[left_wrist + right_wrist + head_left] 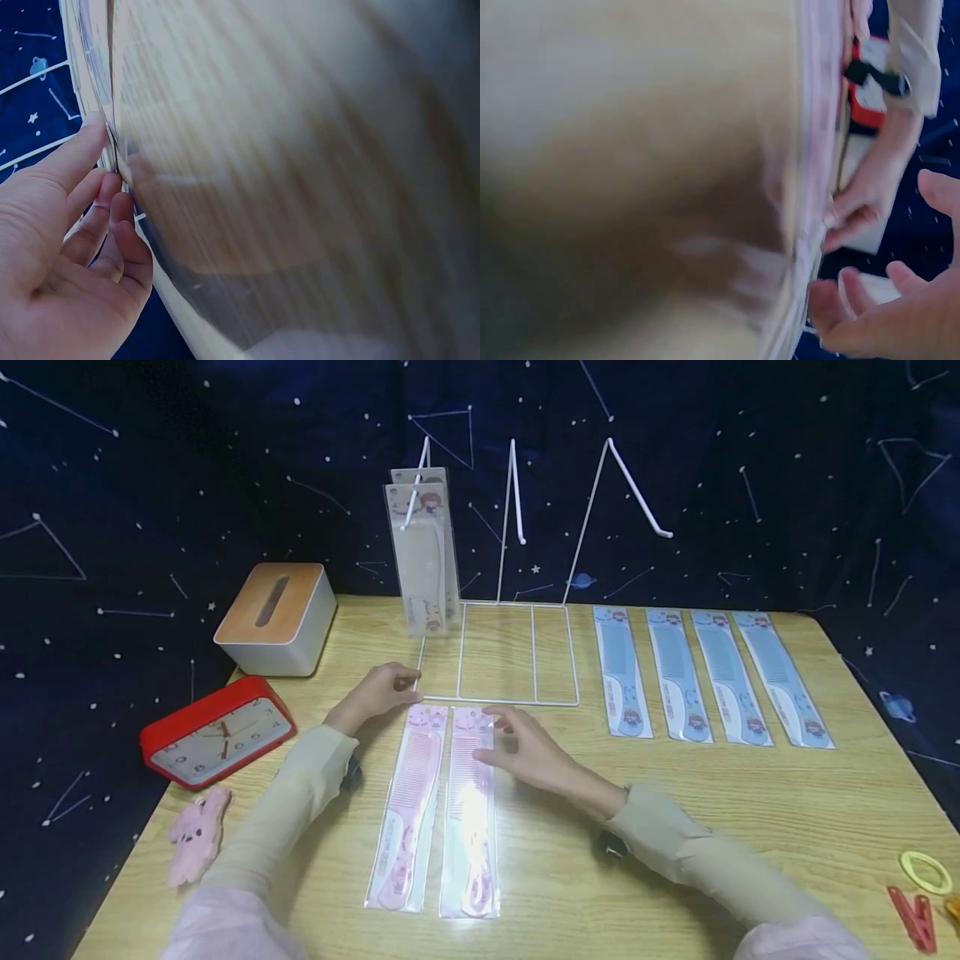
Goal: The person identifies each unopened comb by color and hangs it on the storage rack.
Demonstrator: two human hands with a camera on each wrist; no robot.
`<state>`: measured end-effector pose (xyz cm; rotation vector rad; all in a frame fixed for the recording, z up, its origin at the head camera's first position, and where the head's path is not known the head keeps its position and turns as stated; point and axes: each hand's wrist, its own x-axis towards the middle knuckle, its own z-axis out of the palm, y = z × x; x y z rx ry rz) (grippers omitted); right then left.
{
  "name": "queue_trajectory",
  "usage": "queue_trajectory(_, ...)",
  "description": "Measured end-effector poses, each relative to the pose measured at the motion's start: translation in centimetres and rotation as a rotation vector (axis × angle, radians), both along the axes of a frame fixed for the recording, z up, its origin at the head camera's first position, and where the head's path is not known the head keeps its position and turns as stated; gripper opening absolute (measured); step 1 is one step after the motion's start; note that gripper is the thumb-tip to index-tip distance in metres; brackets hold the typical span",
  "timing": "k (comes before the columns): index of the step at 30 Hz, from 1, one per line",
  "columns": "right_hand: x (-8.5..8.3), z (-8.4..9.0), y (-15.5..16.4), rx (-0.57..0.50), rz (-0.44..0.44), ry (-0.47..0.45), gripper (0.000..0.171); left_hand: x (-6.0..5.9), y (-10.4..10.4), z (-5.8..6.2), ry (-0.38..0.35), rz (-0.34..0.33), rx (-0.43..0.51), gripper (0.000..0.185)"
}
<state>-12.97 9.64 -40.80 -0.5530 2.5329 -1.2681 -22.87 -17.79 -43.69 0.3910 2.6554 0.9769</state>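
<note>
My left hand [378, 692] is at the front left corner of a white wire display rack [517, 702], thumb and fingertips pinching the base wire. Over the top of the right pink comb in a clear sleeve [468, 827], my right hand [536, 752] has its fingers spread and loosely bent, holding nothing. Another packaged pink comb [411, 810] lies beside it to the left. Two packaged combs [423, 556] hang one behind the other on the rack's left hook. In the right wrist view, the right hand [900, 315] shows its fingers apart; much of that view is blurred.
Several packaged blue combs [618, 672] lie in a row on the table's right. At left stand a tissue box [300, 635], a red clock [217, 731] and a pink plush toy [198, 835]. A yellow ring [924, 887] and red clip [911, 918] lie at the right edge.
</note>
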Motion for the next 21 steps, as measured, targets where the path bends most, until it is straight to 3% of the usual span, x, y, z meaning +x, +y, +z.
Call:
queue_trajectory(3, 1.5, -0.8, 0.1, 0.094, 0.018, -0.041, 0.069, 0.0, 0.1, 0.0, -0.002, 0.001, -0.002, 0.051)
queue_trajectory(7, 2.6, -1.3, -0.4, 0.211, 0.045, -0.031, 0.074, 0.0, 0.1, -0.1, 0.018, -0.002, -0.01, 0.051)
queue_trajectory(16, 3.4, -1.5, -2.0, 0.42, 0.14, 0.044, 0.088, -0.1, 0.1, -0.2, 0.017, -0.002, -0.014, 0.051)
queue_trajectory(21, 3.5, -1.6, -1.5, 0.449, 0.189, 0.053, 0.089, 0.0, 0.1, -0.3, 0.02, -0.009, -0.006, 0.05)
